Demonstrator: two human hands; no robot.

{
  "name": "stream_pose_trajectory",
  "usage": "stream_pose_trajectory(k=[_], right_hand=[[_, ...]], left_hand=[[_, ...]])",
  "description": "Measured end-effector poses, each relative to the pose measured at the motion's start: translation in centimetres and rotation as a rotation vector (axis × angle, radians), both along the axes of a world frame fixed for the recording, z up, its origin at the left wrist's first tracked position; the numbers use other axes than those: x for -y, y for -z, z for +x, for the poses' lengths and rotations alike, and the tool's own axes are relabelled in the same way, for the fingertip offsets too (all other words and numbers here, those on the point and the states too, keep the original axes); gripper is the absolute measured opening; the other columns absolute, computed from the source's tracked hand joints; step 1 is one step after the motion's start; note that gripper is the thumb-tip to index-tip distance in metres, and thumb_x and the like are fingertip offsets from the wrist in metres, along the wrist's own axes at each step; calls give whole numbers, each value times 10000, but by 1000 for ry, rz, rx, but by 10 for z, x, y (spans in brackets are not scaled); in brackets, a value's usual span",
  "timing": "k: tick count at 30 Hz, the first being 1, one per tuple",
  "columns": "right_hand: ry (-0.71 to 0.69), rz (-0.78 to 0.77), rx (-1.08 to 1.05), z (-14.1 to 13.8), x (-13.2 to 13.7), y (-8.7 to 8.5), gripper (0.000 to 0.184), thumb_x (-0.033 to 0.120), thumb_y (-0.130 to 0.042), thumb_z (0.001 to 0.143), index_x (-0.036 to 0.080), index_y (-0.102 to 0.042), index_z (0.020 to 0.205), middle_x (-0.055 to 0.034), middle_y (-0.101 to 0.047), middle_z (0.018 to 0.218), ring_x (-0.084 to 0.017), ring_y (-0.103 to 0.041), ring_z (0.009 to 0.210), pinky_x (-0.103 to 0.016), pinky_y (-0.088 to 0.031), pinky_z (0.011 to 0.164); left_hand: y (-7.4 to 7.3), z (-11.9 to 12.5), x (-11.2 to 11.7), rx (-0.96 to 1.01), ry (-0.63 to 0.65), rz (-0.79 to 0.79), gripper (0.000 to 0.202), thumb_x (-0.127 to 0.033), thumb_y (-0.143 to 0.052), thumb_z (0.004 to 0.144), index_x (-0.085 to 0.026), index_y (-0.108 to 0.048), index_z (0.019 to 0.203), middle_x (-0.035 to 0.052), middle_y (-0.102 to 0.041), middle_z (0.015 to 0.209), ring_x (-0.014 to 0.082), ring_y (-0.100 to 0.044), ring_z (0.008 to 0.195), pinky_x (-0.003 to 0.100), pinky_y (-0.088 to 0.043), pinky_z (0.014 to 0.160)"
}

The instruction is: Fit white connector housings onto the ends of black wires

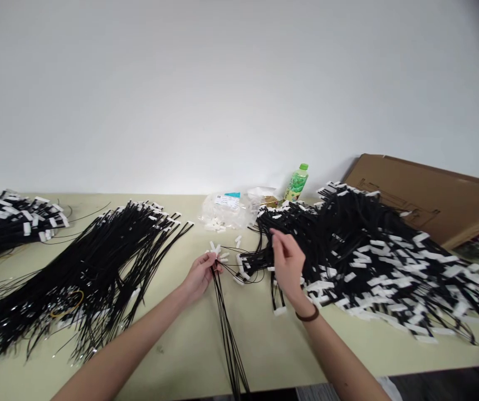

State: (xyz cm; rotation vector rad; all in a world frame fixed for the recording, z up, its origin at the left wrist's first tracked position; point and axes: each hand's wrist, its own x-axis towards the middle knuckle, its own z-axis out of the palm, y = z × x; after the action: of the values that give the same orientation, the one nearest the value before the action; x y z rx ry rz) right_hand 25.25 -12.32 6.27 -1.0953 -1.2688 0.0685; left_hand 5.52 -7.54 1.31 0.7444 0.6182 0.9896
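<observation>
My left hand (201,274) is closed round a few thin black cables (223,320) just below their white connectors (214,248). The cables hang down from it past the table's front edge. Thumb and forefinger of my right hand (288,262) are pinched together above the left side of a large heap of black cables (340,228) with white ends. Whatever they may hold is too small to make out. Between the hands, a small bunch of cables with white connectors (243,268) lies on the table, and a few loose white connectors (238,241) lie behind it.
Clear plastic bags (226,210) and a tilted green-capped bottle (297,184) stand by the wall. Long black cables (110,250) are piled on the left, with another bundle (9,220) at the far left. A cardboard box (423,195) leans behind the right heap.
</observation>
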Motion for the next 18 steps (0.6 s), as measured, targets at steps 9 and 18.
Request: stream_pose_trajectory(k=[9,18], right_hand=[[2,137,758,-26,6,20,105,155,-501,851,143,-604,830,-9,-460,575,-117,-415,557,-245,-343,539],[-9,135,763,-24,8,23,96,158,-507,849,151,-602,837,-5,-456,569,-116,-413,554,-244,-332,525]], left_hand=[[-4,1,0,75,41,-48,167,-265,-644,710,-106,-593,695,-3,-529,645,60,-467,523,208,-420,567],[-5,1,0,98,46,-79,151,-247,-650,705,-105,-599,710,-11,-529,654,45,-453,506,195,-423,556]])
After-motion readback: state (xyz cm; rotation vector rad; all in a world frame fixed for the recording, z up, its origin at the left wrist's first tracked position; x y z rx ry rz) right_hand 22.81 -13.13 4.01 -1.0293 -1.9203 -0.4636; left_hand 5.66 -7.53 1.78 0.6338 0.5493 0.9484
